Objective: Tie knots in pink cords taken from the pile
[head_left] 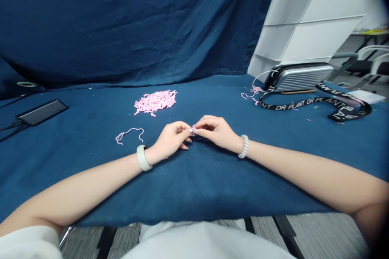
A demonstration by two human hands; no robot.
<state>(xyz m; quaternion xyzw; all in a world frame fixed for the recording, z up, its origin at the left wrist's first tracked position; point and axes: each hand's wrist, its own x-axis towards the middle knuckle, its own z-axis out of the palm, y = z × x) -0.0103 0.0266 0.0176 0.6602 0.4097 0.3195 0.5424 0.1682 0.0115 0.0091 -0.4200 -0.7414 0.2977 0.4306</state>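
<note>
My left hand and my right hand meet fingertip to fingertip above the blue cloth. Both are closed in a pinch around a tiny pink piece, mostly hidden by the fingers, so its exact kind does not show. Beyond my left hand lies a heap of small pink twisted pieces, with a single one at its near edge. To the left of that hand, a loose pinkish-purple string rests in a curl on the cloth.
A black device with cables lies at the left. On the right, a ridged silver case stands behind a black lettered lanyard, beside some pink string scraps. The blue tablecloth ends at my lap; a blue curtain hangs behind.
</note>
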